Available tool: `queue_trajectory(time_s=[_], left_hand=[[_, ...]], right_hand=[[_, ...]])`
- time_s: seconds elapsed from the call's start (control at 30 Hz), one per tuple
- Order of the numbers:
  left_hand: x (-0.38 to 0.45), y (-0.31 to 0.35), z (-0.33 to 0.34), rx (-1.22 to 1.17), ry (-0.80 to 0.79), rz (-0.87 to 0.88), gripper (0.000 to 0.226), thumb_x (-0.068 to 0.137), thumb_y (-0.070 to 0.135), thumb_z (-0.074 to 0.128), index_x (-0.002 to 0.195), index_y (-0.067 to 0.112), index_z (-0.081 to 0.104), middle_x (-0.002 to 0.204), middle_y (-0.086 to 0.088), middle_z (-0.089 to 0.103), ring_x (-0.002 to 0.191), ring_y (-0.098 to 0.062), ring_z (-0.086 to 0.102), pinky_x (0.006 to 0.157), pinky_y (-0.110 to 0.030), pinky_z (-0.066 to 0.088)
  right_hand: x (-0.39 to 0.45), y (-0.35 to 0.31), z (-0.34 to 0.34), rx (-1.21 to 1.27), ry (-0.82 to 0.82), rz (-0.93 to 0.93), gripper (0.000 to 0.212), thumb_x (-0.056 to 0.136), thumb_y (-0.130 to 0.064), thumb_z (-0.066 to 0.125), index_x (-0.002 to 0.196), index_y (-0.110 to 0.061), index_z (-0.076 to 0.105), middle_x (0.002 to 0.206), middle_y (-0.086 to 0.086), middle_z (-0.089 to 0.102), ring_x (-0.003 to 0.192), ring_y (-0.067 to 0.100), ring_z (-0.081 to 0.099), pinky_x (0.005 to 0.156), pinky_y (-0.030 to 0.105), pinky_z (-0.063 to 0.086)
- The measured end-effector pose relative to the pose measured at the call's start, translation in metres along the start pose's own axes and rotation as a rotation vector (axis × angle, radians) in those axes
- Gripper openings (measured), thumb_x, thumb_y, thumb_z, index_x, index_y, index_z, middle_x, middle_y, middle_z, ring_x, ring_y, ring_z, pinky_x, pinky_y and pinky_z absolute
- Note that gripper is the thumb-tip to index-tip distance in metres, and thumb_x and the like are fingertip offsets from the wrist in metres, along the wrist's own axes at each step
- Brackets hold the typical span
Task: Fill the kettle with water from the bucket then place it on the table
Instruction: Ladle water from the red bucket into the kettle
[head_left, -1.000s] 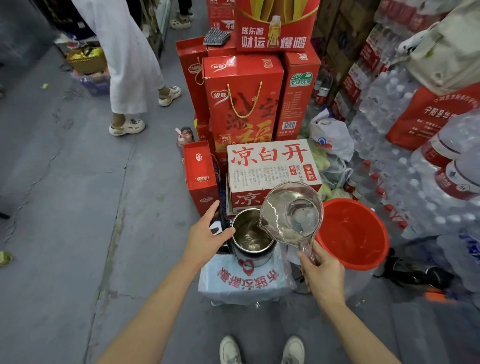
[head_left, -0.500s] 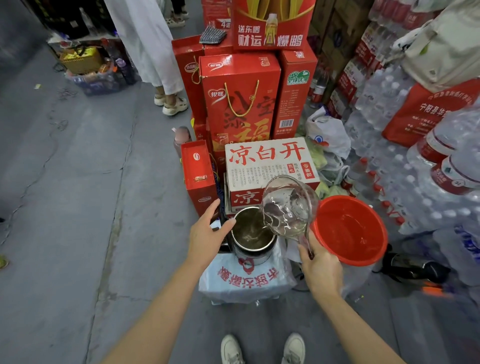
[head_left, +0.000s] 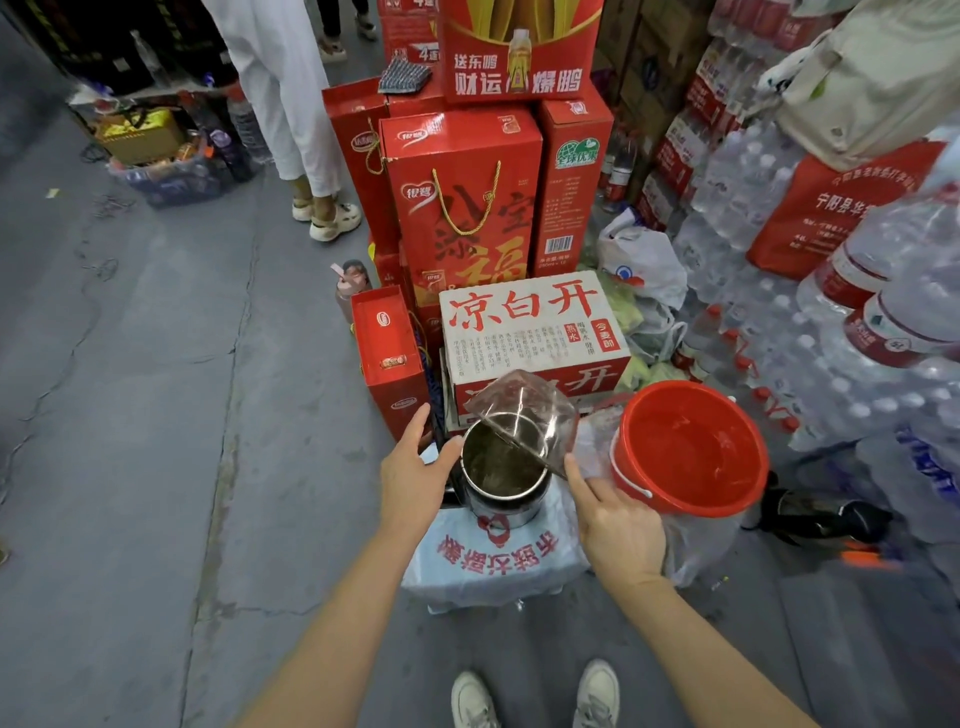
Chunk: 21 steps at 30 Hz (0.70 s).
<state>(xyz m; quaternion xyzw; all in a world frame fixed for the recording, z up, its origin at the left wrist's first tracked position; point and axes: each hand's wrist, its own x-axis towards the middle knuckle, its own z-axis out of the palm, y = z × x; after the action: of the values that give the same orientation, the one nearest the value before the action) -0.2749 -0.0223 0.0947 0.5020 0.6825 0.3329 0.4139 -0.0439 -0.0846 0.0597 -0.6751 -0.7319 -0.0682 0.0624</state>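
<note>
A steel kettle (head_left: 506, 491) with its lid open stands on a low stand draped in a white printed cloth (head_left: 493, 564). My left hand (head_left: 415, 470) rests against the kettle's left side, thumb at the rim, fingers spread. My right hand (head_left: 615, 522) grips the handle of a clear plastic scoop (head_left: 524, 410), tipped steeply over the kettle's mouth. A red bucket (head_left: 688, 449) holding water stands just right of the kettle, beside my right hand.
Red gift boxes (head_left: 462, 208) and a white carton (head_left: 535, 327) are stacked right behind the kettle. Shrink-wrapped water bottles (head_left: 831, 332) crowd the right. A person in white (head_left: 280, 88) stands at the back. Grey concrete floor (head_left: 130, 415) lies to the left. My shoes (head_left: 535, 699) are below.
My right hand has tipped the scoop from nearly level to steeply tilted over the kettle, emptying its water. The person in white has walked right, toward the red boxes. My left hand stayed put.
</note>
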Motion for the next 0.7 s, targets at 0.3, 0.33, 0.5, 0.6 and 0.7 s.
queue_trajectory(time_s=[0.3, 0.33, 0.5, 0.6, 0.7], left_hand=[[-0.004, 0.002, 0.019, -0.011, 0.112, -0.041, 0.060, 0.093, 0.036, 0.063, 0.149, 0.033, 0.042, 0.146, 0.004, 0.053, 0.130, -0.016, 0.054, 0.107, -0.043, 0.045], [-0.005, 0.002, 0.020, -0.011, 0.131, -0.042, 0.058, 0.093, 0.036, 0.062, 0.148, 0.034, 0.043, 0.146, 0.004, 0.054, 0.129, -0.016, 0.054, 0.107, -0.043, 0.045], [-0.012, 0.003, 0.027, -0.043, 0.212, -0.043, 0.051, 0.097, 0.031, 0.059, 0.147, 0.030, 0.046, 0.136, 0.003, 0.059, 0.117, -0.015, 0.060, 0.098, -0.032, 0.047], [-0.015, 0.010, 0.031, -0.054, 0.256, -0.047, 0.049, 0.098, 0.026, 0.058, 0.146, 0.025, 0.048, 0.133, 0.001, 0.060, 0.110, -0.008, 0.056, 0.092, -0.021, 0.041], [-0.015, 0.010, 0.033, -0.033, 0.274, -0.046, 0.047, 0.098, 0.026, 0.058, 0.144, 0.024, 0.051, 0.135, -0.002, 0.061, 0.116, -0.011, 0.056, 0.097, -0.023, 0.039]], right_hand=[[-0.021, 0.059, -0.007, 0.228, 0.179, 0.406, 0.044, 0.086, -0.024, 0.062, 0.129, -0.015, 0.068, 0.067, 0.008, 0.071, 0.041, 0.031, 0.061, 0.037, 0.031, 0.045], [-0.026, 0.077, -0.008, 0.276, 0.170, 0.560, 0.043, 0.092, -0.024, 0.059, 0.134, -0.017, 0.063, 0.078, 0.012, 0.074, 0.051, 0.035, 0.066, 0.044, 0.036, 0.049], [-0.028, 0.171, 0.012, 0.174, -0.294, 0.689, 0.071, 0.101, -0.024, 0.044, 0.159, -0.032, 0.004, 0.101, 0.017, 0.072, 0.086, 0.037, 0.069, 0.072, 0.043, 0.050], [-0.016, 0.198, 0.035, 0.093, -0.432, 0.574, 0.080, 0.097, -0.015, 0.045, 0.157, -0.040, -0.002, 0.095, 0.013, 0.071, 0.080, 0.033, 0.069, 0.063, 0.037, 0.044], [0.001, 0.202, 0.049, 0.085, -0.529, 0.568, 0.082, 0.092, -0.009, 0.045, 0.157, -0.040, 0.005, 0.092, 0.010, 0.071, 0.087, 0.033, 0.069, 0.064, 0.035, 0.040]])
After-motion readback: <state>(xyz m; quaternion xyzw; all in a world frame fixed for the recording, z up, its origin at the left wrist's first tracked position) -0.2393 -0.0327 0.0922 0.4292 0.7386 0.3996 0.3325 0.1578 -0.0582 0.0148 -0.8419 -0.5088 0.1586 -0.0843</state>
